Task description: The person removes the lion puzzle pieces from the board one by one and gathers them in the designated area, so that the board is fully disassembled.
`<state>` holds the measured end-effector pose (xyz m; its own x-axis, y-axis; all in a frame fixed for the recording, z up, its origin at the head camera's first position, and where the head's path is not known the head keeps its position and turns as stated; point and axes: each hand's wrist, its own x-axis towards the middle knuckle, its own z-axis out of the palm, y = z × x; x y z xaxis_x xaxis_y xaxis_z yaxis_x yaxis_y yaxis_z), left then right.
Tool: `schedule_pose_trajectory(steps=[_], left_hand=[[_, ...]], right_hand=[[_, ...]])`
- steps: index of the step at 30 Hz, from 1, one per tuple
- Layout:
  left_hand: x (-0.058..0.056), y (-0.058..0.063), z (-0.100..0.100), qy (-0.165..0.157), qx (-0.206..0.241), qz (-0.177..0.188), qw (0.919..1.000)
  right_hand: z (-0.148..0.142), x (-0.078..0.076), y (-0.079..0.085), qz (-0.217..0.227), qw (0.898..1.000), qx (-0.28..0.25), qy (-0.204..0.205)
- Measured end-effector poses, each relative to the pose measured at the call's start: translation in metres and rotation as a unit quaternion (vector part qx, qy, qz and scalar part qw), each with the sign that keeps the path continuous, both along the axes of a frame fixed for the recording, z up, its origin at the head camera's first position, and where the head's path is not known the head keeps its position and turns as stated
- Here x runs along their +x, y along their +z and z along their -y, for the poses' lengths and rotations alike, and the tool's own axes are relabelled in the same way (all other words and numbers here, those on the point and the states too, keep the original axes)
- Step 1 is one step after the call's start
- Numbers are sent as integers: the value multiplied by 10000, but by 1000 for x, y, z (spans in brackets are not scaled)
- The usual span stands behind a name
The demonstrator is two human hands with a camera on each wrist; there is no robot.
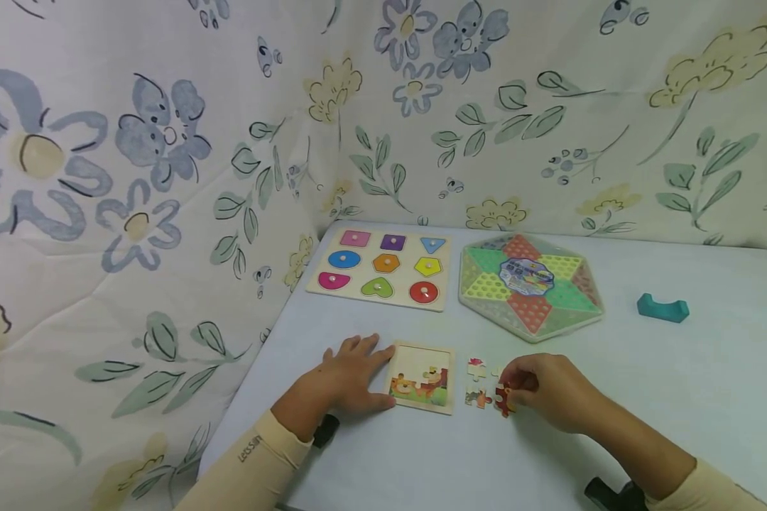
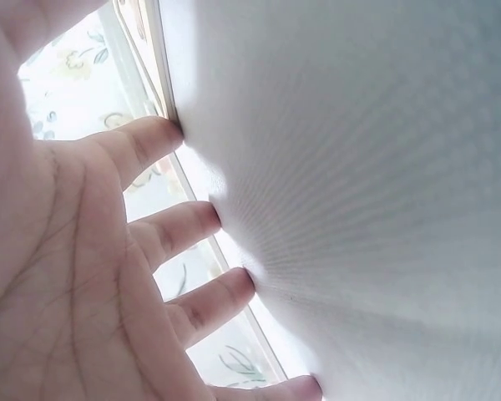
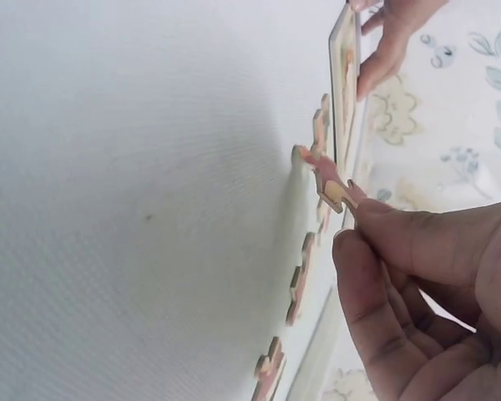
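Observation:
A square wooden puzzle tray lies on the table, with bear-picture pieces filling its lower part and bare wood above. My left hand is spread at the tray's left side, forefinger and thumb touching its edge; in the left wrist view the fingertips rest on the table. To the right of the tray, my right hand pinches a brown jigsaw piece between thumb and forefinger, tilted just off the table. Loose jigsaw pieces lie between that hand and the tray, some partly hidden by the fingers.
Behind the tray lies a shape-peg board with colourful knobbed shapes. Beside it is a hexagonal Chinese checkers board under clear wrap. A teal curved block sits at the right. Floral cloth hangs along the back and left.

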<state>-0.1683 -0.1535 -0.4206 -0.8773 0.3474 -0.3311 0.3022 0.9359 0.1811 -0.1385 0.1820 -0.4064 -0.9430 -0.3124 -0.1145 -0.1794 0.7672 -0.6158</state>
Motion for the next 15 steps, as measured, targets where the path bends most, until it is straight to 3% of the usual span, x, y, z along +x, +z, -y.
schedule_pose_trajectory(steps=[15], left_hand=[[0,0,-1,6,-16,-23,10000]], right_hand=[[3,-4,-14,-70,9964,841,37]])
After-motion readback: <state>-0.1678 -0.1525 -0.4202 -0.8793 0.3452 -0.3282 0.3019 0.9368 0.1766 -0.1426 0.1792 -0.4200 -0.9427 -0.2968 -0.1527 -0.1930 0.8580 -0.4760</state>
